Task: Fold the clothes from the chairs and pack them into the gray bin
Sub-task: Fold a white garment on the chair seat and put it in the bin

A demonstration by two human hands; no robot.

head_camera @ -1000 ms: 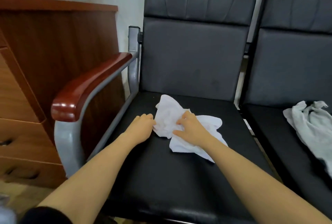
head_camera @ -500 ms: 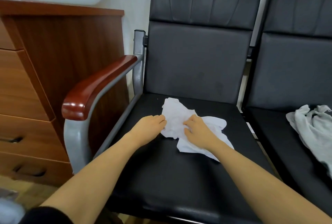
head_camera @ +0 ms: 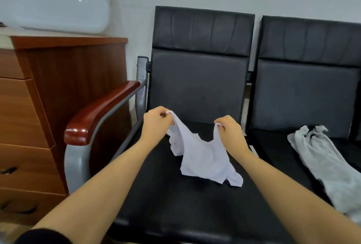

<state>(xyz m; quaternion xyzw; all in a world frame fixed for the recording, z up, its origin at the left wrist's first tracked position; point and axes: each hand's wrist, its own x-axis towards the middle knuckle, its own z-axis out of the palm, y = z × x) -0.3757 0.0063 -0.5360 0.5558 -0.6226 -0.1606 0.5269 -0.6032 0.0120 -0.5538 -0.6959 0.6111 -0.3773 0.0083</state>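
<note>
A small white garment (head_camera: 203, 157) hangs between my two hands above the seat of the left black chair (head_camera: 175, 204). My left hand (head_camera: 156, 122) pinches one upper corner of it. My right hand (head_camera: 230, 132) pinches the other upper corner, about a hand's width away. The garment's lower part still lies crumpled on the seat. A grey garment (head_camera: 322, 163) lies spread on the seat of the right black chair (head_camera: 304, 91). The gray bin is not in view.
A wooden armrest (head_camera: 97, 114) on a grey metal frame borders the left chair. Left of it stands a brown wooden drawer cabinet (head_camera: 39, 107). A white wall rises behind the chairs.
Both hands went from resting on the white garment on the seat to pinching its upper corners and lifting them up and apart. The camera view has tilted upward.
</note>
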